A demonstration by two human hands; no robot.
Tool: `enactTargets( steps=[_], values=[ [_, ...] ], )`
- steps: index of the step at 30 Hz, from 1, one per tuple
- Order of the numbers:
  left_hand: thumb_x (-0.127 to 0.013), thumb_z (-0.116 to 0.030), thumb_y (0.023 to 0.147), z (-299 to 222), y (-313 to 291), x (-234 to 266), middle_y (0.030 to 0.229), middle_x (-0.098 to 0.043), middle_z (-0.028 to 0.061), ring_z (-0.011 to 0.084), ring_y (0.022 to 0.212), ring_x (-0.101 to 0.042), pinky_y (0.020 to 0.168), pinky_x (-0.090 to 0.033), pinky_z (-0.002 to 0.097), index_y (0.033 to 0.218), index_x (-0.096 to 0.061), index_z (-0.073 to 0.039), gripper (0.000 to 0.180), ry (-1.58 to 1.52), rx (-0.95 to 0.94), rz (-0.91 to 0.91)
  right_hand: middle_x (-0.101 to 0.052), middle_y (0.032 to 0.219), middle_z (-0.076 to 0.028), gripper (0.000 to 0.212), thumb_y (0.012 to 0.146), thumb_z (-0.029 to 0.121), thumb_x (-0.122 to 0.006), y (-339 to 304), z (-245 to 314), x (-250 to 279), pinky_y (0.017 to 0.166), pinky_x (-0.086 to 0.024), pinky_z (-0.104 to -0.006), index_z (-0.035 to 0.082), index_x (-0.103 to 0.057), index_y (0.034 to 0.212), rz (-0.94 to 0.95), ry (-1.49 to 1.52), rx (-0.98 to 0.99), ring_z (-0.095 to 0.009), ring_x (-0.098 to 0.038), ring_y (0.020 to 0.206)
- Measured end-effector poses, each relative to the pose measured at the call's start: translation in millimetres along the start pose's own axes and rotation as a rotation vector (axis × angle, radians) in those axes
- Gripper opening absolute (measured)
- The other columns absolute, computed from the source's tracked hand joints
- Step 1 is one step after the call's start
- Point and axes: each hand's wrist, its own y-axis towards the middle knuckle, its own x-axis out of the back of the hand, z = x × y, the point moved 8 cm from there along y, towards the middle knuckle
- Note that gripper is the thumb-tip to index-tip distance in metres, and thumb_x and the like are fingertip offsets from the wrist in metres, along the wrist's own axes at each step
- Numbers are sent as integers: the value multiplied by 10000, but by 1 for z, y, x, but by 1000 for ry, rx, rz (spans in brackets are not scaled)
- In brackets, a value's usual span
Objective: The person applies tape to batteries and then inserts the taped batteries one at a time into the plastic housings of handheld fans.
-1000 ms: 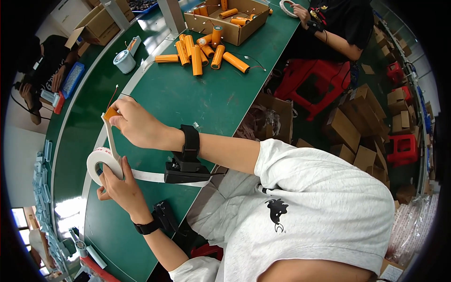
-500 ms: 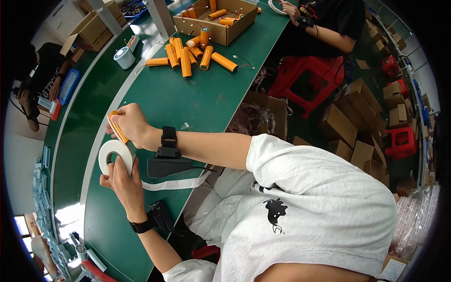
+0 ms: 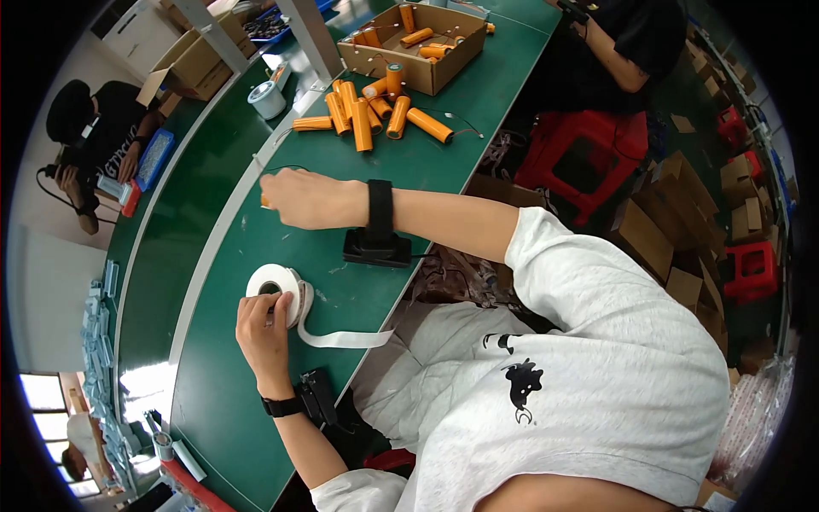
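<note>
Head view: left hand (image 3: 263,328) clenched on white tape roll (image 3: 275,290) lying on green worktop (image 3: 213,256), loose strip trailing right. Right hand (image 3: 309,198) pinching small orange piece (image 3: 265,202). Tape likely light, limp, sticky; best held by rim.

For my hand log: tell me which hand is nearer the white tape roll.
Left. The left hand grips the white tape roll on the green table; the right hand is farther up the table, apart from it, holding something small and orange.
</note>
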Motion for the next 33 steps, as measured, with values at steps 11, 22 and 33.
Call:
enactTargets(
  steps=[11, 22, 33],
  values=[
    [-670, -149, 734, 5, 1, 49, 881, -604, 74, 239, 856, -530, 753, -408, 337, 811, -612, -19, 162, 55, -73, -221, -588, 1009, -121, 277, 893, 134, -454, 31, 4, -19, 824, -441, -299, -22, -496, 1118, 186, 852, 64, -227, -575, 948],
    [-669, -484, 673, 435, -33, 301, 1295, -410, 201, 343, 1223, -343, 998, -255, 411, 1237, -440, -7, 773, 655, 844, -82, -477, 1188, -180, 354, 921, 174, -420, 32, -70, -53, 972, -386, -384, -46, -404, 1198, 132, 1589, -350, -304, -492, 1098],
    [-679, -600, 598, 601, -115, 403, 1297, -419, 177, 327, 1238, -330, 988, -269, 495, 1264, -387, 4, 945, 945, 1440, -61, -458, 1188, -152, 415, 910, 181, -438, 12, -127, -21, 1048, -302, -384, -32, -339, 1252, -344, 1560, -385, -249, -452, 1132]
  ],
)
